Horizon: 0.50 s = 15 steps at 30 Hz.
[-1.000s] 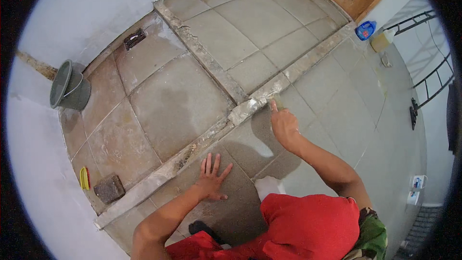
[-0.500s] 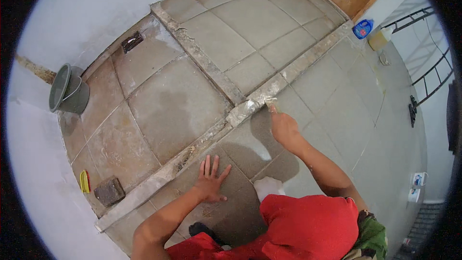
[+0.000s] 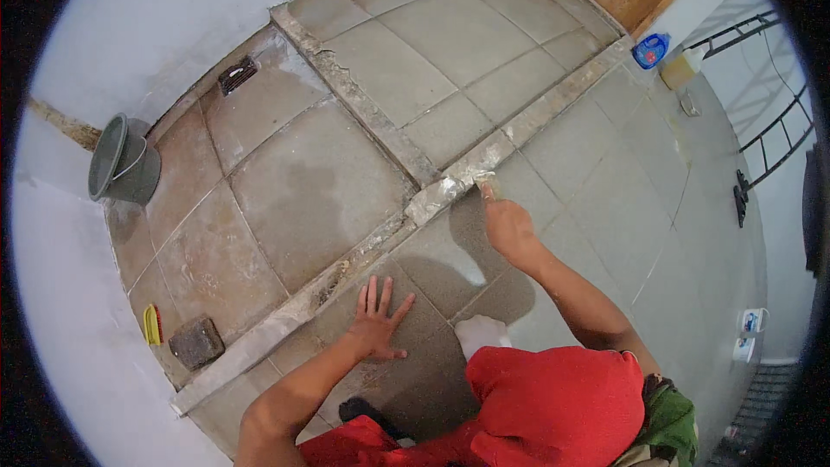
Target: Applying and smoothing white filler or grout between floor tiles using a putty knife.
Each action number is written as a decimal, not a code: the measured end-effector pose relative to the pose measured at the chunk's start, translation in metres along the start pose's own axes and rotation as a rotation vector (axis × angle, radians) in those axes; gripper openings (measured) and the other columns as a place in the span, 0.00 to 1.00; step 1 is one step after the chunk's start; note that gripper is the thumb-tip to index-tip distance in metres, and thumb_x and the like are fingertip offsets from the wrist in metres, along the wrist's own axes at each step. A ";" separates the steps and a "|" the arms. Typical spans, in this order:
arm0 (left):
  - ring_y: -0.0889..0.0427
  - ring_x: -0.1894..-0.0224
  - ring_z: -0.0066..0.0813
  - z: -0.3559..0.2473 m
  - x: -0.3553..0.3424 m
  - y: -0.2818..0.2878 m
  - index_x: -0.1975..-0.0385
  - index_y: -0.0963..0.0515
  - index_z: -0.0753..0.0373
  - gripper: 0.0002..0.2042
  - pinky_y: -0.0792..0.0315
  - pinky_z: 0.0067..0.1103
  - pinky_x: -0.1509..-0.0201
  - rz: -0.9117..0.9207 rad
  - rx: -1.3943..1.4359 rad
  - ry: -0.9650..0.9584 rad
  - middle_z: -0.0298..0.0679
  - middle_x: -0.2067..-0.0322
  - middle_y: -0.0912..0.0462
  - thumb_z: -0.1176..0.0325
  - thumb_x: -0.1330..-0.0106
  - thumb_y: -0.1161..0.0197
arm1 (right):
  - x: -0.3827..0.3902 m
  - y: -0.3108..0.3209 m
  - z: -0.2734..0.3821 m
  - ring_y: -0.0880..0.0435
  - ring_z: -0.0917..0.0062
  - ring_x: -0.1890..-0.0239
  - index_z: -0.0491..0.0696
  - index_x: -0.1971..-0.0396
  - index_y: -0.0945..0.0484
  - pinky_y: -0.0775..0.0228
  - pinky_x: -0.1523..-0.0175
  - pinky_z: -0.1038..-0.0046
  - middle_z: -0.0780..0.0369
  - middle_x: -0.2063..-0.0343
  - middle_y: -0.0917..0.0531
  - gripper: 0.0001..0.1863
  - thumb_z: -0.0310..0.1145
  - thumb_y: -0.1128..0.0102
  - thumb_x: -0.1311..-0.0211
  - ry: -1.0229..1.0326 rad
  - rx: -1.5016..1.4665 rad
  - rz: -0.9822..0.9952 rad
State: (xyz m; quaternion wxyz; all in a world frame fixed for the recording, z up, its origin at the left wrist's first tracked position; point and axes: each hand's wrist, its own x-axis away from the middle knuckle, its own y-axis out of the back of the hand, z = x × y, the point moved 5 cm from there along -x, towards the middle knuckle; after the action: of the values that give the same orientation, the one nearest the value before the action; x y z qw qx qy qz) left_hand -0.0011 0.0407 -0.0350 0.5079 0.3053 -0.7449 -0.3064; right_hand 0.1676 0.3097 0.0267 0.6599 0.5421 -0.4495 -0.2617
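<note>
My left hand (image 3: 376, 327) lies flat on the wet-looking floor tile, fingers spread, just in front of the low raised ledge (image 3: 285, 326). Closed, my right hand (image 3: 508, 229) reaches to the ledge near where a second ledge (image 3: 367, 108) joins it. A small pale piece shows at its fingertips against the ledge; the fingers hide most of it, so its kind cannot be told. Right there the ledge carries a whitish, shiny patch (image 3: 432, 199).
A grey bucket (image 3: 130, 164) leans at the left wall. Beyond the ledge sit a yellow-backed brush (image 3: 153, 325), a dark block (image 3: 197, 343) and a floor drain (image 3: 238, 75). Far right are a blue bottle (image 3: 651, 51), a yellowish jug (image 3: 681, 69) and a black ladder-like frame (image 3: 782, 134).
My right hand has shifted very slightly left along the ledge. The left hand stays planted on the tile.
</note>
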 end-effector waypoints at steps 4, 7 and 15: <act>0.79 0.26 0.74 0.000 0.000 0.002 0.21 0.65 0.46 0.61 0.75 0.58 0.26 0.012 0.010 -0.006 0.66 0.25 0.76 0.31 0.49 0.32 | 0.004 -0.004 0.002 0.11 0.56 0.62 0.43 0.30 0.37 0.17 0.59 0.58 0.49 0.65 0.13 0.30 0.27 0.50 0.33 0.010 0.027 -0.032; 0.79 0.25 0.74 -0.002 0.003 0.007 0.21 0.65 0.46 0.61 0.75 0.57 0.25 0.015 0.025 0.006 0.66 0.25 0.76 0.31 0.50 0.32 | 0.002 0.009 0.002 0.11 0.57 0.62 0.44 0.31 0.36 0.17 0.59 0.58 0.49 0.65 0.13 0.29 0.27 0.50 0.32 0.005 -0.002 -0.007; 0.79 0.25 0.72 -0.002 0.003 0.008 0.21 0.65 0.45 0.62 0.74 0.57 0.25 0.006 0.017 0.011 0.64 0.25 0.75 0.32 0.50 0.30 | -0.004 0.008 0.000 0.11 0.57 0.61 0.43 0.31 0.35 0.17 0.58 0.57 0.49 0.63 0.13 0.29 0.27 0.49 0.32 -0.031 -0.013 -0.005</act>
State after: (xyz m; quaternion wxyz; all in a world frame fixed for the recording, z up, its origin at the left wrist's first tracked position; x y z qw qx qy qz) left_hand -0.0013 0.0435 -0.0266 0.5100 0.3092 -0.7457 -0.2970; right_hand 0.1644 0.3155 0.0327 0.6557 0.5348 -0.4566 -0.2747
